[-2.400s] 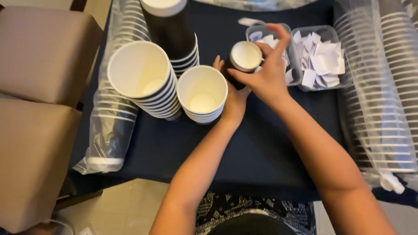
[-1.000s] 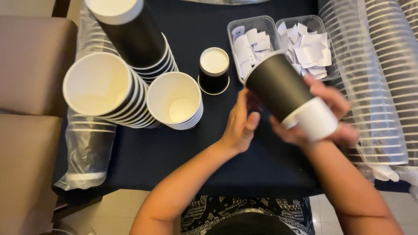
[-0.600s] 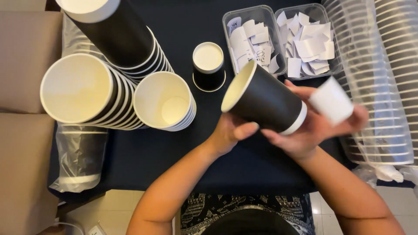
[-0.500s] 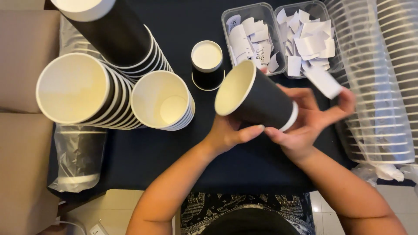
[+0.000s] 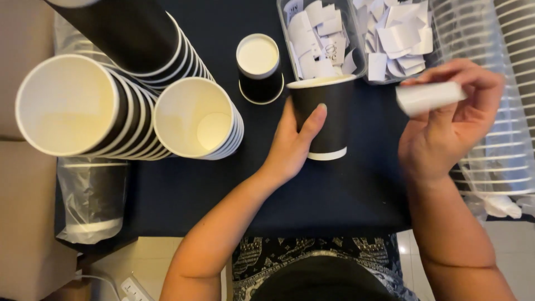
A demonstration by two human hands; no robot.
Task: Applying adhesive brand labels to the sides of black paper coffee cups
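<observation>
A black paper cup [image 5: 326,120] with a white rim stands upright on the dark tablecloth [image 5: 334,195], just in front of two clear plastic trays. The left hand [image 5: 290,142] wraps it from the side: the thumb [image 5: 312,120] lies across the front of the cup wall, and the other fingers curl round the far side, out of sight, so the grip looks closed and snug around the cup.

The right hand [image 5: 446,125] is raised to the right of the cup, apart from it. Its fingers are bent in and pinch a small white rolled or folded paper slip [image 5: 429,97], thumb below and fingertips on top; the slip is blurred.

Behind the cup, the left tray [image 5: 320,39] and the right tray [image 5: 398,39] are full of white paper slips. Just left of the trays stands a single small black cup [image 5: 259,67] with a white inside. Farther left, nested stacks of black cups lie tilted, their white mouths facing up: a near stack [image 5: 198,120], a bigger one [image 5: 67,106], and a long stack [image 5: 134,33] behind them. Sleeves of cups in clear plastic [image 5: 496,128] lie along the right edge.
</observation>
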